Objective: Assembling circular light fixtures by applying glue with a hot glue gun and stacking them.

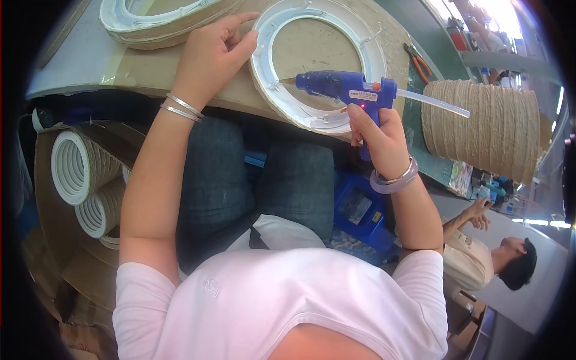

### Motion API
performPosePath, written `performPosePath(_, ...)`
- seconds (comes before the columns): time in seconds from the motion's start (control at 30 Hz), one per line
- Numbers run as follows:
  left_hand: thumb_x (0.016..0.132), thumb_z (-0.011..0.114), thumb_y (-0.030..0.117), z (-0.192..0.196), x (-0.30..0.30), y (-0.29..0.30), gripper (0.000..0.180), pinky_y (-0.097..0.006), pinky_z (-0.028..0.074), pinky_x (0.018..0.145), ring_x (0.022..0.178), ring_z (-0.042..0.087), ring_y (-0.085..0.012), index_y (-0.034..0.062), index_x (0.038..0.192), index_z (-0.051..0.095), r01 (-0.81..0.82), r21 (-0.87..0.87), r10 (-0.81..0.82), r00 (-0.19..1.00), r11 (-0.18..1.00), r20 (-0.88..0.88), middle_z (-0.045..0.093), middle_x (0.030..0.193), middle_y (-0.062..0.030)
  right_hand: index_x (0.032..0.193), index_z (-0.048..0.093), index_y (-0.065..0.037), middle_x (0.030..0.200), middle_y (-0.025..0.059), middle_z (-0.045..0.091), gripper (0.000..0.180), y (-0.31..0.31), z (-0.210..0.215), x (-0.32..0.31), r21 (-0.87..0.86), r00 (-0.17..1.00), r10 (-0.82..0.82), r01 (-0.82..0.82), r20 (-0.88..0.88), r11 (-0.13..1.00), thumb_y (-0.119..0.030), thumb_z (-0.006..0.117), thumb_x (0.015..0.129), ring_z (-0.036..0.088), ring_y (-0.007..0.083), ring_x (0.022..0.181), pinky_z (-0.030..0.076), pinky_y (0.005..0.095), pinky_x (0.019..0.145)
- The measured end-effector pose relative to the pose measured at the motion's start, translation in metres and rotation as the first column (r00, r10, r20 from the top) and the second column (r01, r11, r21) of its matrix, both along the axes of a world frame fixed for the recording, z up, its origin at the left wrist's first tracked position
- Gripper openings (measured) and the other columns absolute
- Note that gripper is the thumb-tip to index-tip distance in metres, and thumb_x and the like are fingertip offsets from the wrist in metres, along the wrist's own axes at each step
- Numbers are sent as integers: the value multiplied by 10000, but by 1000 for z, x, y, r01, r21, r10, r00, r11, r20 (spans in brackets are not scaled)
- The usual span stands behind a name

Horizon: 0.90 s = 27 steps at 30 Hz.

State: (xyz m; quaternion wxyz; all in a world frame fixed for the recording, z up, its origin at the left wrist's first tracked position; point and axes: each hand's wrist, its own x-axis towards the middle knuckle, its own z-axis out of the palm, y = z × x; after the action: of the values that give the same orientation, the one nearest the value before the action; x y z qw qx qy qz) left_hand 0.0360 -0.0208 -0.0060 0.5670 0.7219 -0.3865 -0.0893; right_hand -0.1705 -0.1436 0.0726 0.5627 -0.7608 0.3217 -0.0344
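My right hand (381, 135) is wrapped round the grip of a blue glue gun (336, 85). A translucent glue stick (438, 102) juts from its back, and a small red light glows near the grip. Its nozzle points left at the inner channel of a white ring (258, 60), which lies on the table with a tan outer edge. Thin pale strands, perhaps glue, stand on the ring. My left hand (219, 54) is at the ring's left side, thumb and index finger apart, their tips against its outer edge. The other left fingers are curled and partly hidden.
Another such ring (162, 39) lies at the far left. Orange-handled pliers (417, 63) and a stack of cord-wrapped rings (480, 126) are to the right. Below left, a cardboard box (51, 222) holds more white rings. A blue case (363, 210) sits beside my legs; a person (480, 255) works at right.
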Motion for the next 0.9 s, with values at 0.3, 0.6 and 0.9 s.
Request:
performPosePath(0.3,769,542,134,9,-2,-3,279,-170,246,443,487,283,-20,59,1037,553,24,7,-24,1000,1000,-20,311,534,72,888,536,-6,713,33,545,239,-5,13,-9,-88,998,45,-48,-32,995,-225,509,797,477,74,554,398,174,480)
performPosePath(0.6,776,537,126,5,0,-4,286,-170,213,452,499,258,-20,45,1050,543,29,0,-29,1000,1000,-5,271,551,75,907,502,-8,766,85,553,199,-5,22,-70,17,992,-123,123,32,992,-181,460,817,513,115,656,429,209,552)
performPosePath(0.9,784,532,141,2,1,-4,299,-164,215,457,507,263,-14,43,1066,533,52,-29,-53,998,998,-44,283,560,85,858,525,-9,681,25,520,169,0,9,-70,14,987,-147,147,58,989,-167,503,802,485,85,604,370,191,538)
